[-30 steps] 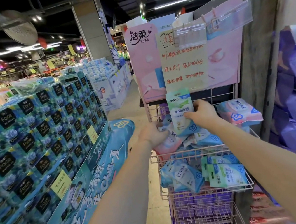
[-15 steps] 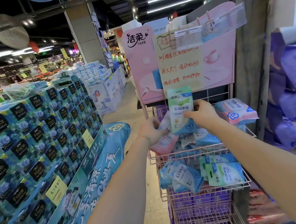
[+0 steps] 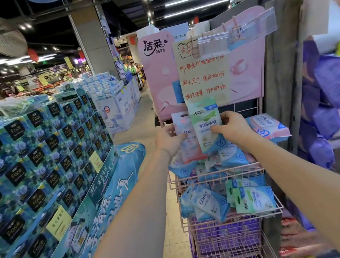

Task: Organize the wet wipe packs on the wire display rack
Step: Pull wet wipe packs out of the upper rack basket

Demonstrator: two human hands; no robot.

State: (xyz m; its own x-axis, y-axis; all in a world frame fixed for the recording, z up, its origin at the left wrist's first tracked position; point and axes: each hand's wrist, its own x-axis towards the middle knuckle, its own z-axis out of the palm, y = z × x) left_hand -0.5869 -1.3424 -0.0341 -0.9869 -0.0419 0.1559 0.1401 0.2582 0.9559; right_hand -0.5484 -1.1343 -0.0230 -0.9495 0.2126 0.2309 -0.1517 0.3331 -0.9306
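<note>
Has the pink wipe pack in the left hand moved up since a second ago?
Yes. The pink pack in the left hand has come up from the pile in the rack's top basket and now stands upright beside the green pack.

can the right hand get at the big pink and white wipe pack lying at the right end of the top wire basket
Probably yes, once freed. The right hand grips a green and white wipe pack, so it is occupied. The big pink and white wipe pack lies uncovered just beside its wrist.
</note>
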